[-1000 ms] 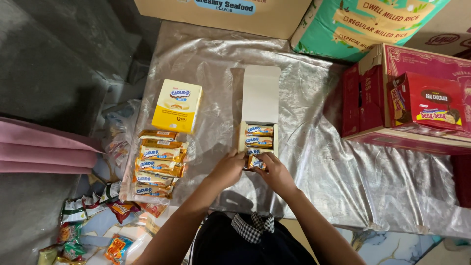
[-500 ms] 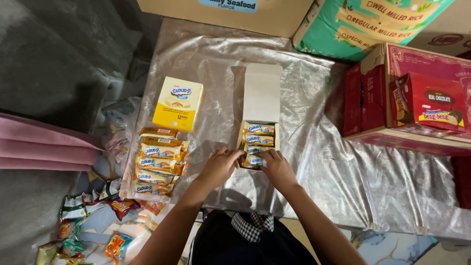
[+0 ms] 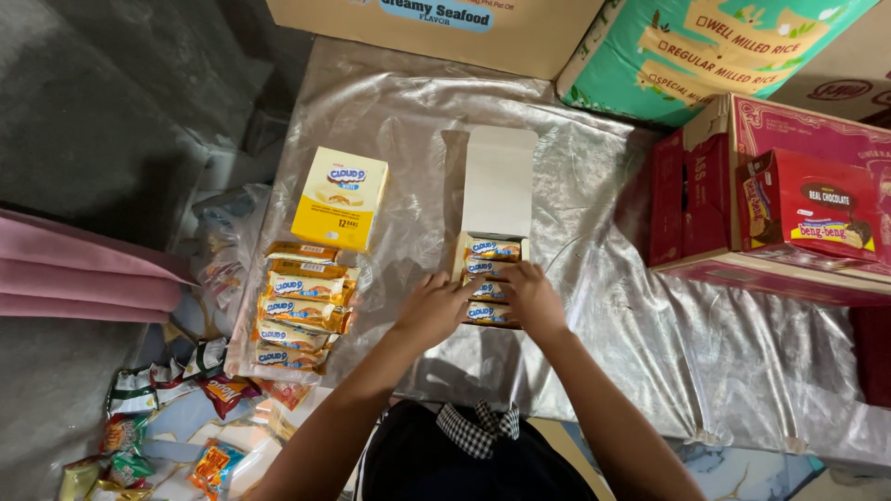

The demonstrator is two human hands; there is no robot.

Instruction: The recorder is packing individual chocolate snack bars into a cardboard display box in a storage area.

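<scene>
— What has moved since a second ago?

— Little. Both hands have stayed at the near end of the open box (image 3: 493, 199), and the box lies where it lay, on the silver sheet (image 3: 594, 306).

— How does the box look?

— Narrow, pale card, its lid flapped back toward the far side, blank white inside. Snack bars (image 3: 492, 249) in orange and blue wrappers lie crosswise in it, stacked from far to near.

— And the hands?

— The left hand (image 3: 432, 311) rests at the box's left edge, fingers curled; the right hand (image 3: 532, 297) lies over the nearest bars. I cannot tell whether either actually grips a bar, as the fingers cover them.

— What sits around it?

— To the left, a shut yellow box (image 3: 340, 198), with a pile of loose bars (image 3: 299, 311) near it. To the right, a red carton (image 3: 770, 204).
</scene>
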